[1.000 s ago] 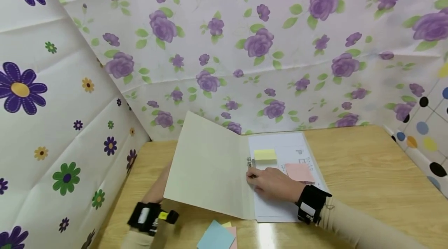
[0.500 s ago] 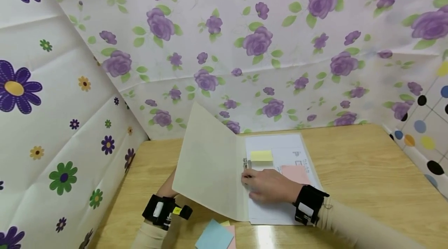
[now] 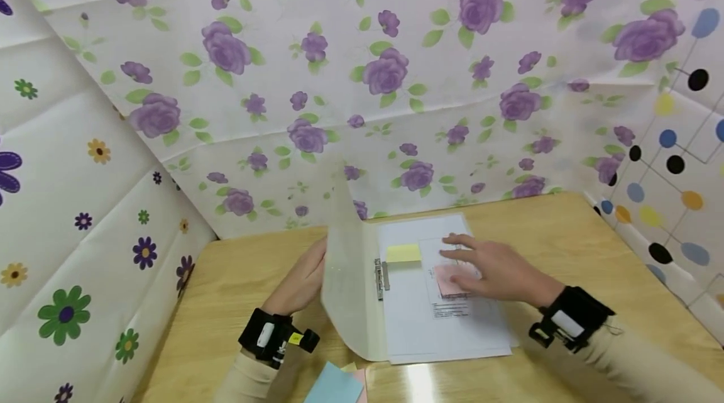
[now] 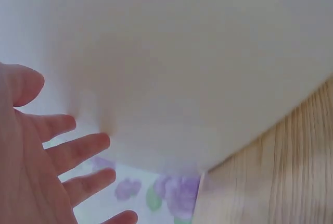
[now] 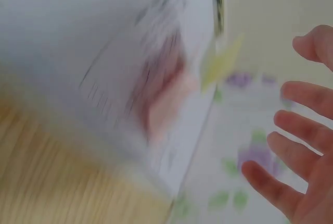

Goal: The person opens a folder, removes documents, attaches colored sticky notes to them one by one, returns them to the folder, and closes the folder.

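A cream folder stands with its cover (image 3: pixel 346 290) raised nearly upright, bowed along its height. Behind the cover is my left hand (image 3: pixel 300 280), its spread fingers (image 4: pixel 80 151) touching the outer face. Inside the folder lie white printed papers (image 3: pixel 413 331) beside a metal clip (image 3: pixel 379 278) on the spine. A yellow sticky note (image 3: pixel 403 253) and a pink sticky note (image 3: pixel 447 282) are on the top sheet. My right hand (image 3: pixel 503 271) is over the papers near the pink note, fingers apart and gripping nothing. The right wrist view blurs the papers below that hand (image 5: pixel 302 156).
Blue, pink and yellow paper notes (image 3: pixel 334 384) lie stacked on the wooden table (image 3: pixel 543 239) in front of the folder. Flowered sheeting (image 3: pixel 339 76) rises behind the table, with more patterned sheeting on the left and right.
My right hand has left the metal clip and moved right, over the pink note. The cover has swung further up toward the papers, with my left hand behind it. The head view has shifted right.
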`<action>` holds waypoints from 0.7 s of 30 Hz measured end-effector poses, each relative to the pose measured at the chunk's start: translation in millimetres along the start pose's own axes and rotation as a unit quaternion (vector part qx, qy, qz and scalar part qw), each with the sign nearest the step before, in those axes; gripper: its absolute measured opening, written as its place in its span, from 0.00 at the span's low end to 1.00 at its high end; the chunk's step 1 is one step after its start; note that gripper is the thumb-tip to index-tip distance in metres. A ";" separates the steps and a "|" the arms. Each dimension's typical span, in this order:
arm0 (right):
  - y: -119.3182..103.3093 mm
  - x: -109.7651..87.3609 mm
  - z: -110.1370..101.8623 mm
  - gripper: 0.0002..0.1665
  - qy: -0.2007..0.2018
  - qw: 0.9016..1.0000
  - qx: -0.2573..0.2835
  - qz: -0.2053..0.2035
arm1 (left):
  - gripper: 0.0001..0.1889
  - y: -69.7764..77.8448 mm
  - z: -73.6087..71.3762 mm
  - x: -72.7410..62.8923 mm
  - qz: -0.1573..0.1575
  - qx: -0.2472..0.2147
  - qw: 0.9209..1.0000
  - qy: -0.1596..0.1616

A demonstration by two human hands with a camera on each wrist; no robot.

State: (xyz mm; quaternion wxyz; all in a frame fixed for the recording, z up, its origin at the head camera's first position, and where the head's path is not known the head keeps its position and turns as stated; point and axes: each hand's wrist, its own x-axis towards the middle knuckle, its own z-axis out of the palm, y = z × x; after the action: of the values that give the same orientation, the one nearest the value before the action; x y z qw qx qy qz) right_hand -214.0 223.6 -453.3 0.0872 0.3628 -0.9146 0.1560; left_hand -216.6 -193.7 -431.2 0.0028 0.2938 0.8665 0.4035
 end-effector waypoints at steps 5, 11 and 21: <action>29.7 -38.7 -27.3 0.30 0.054 0.998 -0.018 0.038 | 0.33 7.5 19.2 18.4 0.007 0.036 0.999 -0.018; 50.8 -65.7 -46.1 0.35 0.122 0.990 -0.053 0.044 | 0.36 16.7 47.5 39.9 0.010 0.114 0.990 -0.081; 57.7 -77.6 -51.5 0.35 0.139 0.988 -0.052 0.050 | 0.35 12.5 93.7 59.2 -0.013 0.259 0.941 -0.215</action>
State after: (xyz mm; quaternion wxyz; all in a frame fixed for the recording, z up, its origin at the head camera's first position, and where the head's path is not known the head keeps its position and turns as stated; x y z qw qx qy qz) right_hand -195.5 330.6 -439.1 0.2247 0.2867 -0.9171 0.1617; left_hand -236.5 -91.8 -471.9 0.1179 0.3526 0.9237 0.0920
